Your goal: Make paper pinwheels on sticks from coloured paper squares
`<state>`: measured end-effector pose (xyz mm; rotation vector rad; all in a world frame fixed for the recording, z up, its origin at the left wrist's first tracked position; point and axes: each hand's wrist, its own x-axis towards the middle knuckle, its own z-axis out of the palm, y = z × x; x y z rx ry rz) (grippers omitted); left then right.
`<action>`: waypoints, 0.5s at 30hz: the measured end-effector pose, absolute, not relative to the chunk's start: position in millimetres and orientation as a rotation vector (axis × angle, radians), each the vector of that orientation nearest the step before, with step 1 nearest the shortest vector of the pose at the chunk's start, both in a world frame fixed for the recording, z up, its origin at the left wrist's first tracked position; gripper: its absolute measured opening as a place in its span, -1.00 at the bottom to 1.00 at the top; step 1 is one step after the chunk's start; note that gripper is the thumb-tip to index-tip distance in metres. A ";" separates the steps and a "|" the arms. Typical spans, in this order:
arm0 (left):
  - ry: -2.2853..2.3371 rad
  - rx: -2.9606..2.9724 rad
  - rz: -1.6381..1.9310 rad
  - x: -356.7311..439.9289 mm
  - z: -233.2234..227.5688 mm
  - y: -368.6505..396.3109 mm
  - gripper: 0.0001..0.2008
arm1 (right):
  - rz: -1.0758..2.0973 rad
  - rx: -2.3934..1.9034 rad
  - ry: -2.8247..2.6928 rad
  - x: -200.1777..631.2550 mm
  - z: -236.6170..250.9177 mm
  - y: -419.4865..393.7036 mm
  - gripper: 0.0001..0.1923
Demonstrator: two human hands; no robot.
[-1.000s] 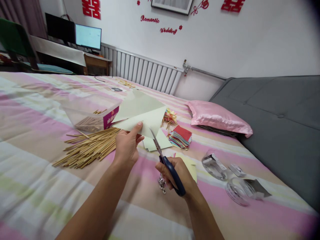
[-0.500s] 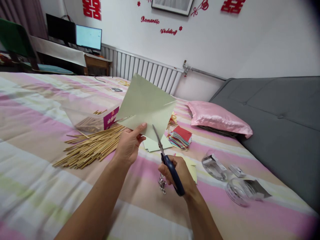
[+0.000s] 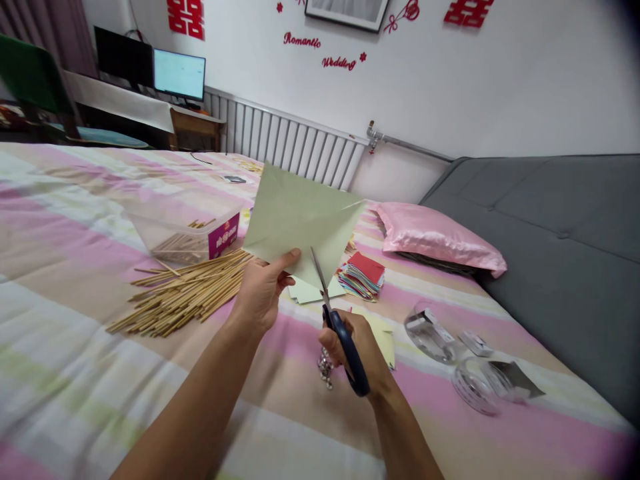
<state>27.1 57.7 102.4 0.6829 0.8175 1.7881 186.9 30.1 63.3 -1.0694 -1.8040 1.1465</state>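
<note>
A wide bed [image 3: 75, 220] under a sheet striped in pink, beige, pale green and white fills the room from the near edge to a white ribbed radiator [image 3: 290, 143] on the far wall. That white wall [image 3: 525, 80] carries red paper cut-outs and the words "Romantic Wedding" [image 3: 320, 52] below a framed picture. A grey padded sofa [image 3: 560, 247] runs along the bed's right side, with a pink satin pillow [image 3: 440, 237] lying against it. In the far left corner a table [image 3: 120, 107] holds two monitors, one lit.

On the sheet lies a loose heap of thin wooden sticks [image 3: 185, 293], just in front of a clear plastic box [image 3: 185, 230] with more sticks inside. Near the middle sits a stack of coloured paper squares [image 3: 363, 275], red on top, and to the right several clear tape rolls [image 3: 450, 347] rest close together.

Above the bed, the person's left hand [image 3: 263, 297] is pinched closed on the lower edge of a pale green sheet of paper [image 3: 300, 217], held up and tilted. The right hand [image 3: 357, 350] is wrapped tight around the dark blue handles of a pair of scissors [image 3: 335, 320], whose blades point up into the paper's lower edge. A small silvery object, too blurred to identify, lies on the sheet just beside that hand.
</note>
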 end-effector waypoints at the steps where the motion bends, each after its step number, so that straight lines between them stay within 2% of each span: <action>1: 0.829 0.696 1.778 27.7 102.3 57.2 -0.72 | 1.155 -1.070 -1.799 186.6 63.8 29.9 -0.47; 15: 0.885 0.705 1.753 29.9 104.4 55.1 -0.76 | 1.168 -1.089 -1.791 185.4 62.7 28.8 -0.50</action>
